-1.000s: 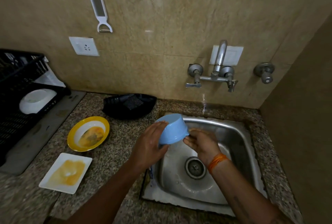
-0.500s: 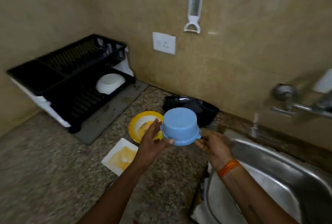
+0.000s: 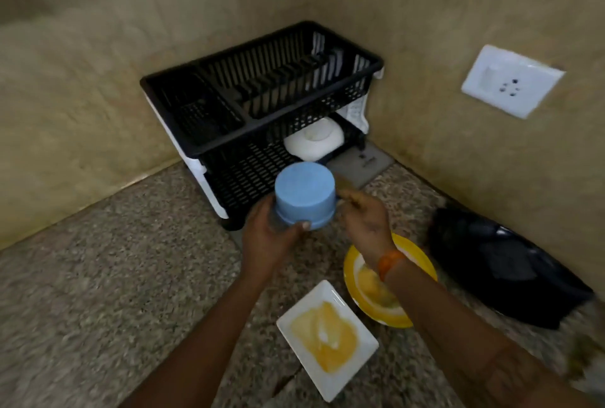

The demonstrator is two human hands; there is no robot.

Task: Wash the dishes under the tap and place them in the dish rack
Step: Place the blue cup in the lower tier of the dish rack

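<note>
Near the middle of the frame, the left hand (image 3: pixel 268 237) is gripping a blue bowl (image 3: pixel 305 195) that is turned upside down, its flat base facing up. The thumb is pressing against the rim at the front while the other fingers are curling round the far side, out of sight. The left forearm is reaching in from the bottom edge, angled up and to the right.

The right hand (image 3: pixel 365 219) is sitting just right of the bowl, fingers loosely bent toward its rim; motion blur is hiding whether they are touching it, so its grip cannot be told. An orange band (image 3: pixel 389 262) is circling that wrist.

The bowl is being held in the air just in front of the black dish rack (image 3: pixel 262 96) (upper centre of the frame), level with its lower shelf, where a white dish (image 3: pixel 314 140) is lying upside down.

Lower down, a yellow plate (image 3: pixel 415 257) and a white square plate (image 3: pixel 327 339), both smeared yellow, are resting on the counter (image 3: pixel 114 276).
</note>
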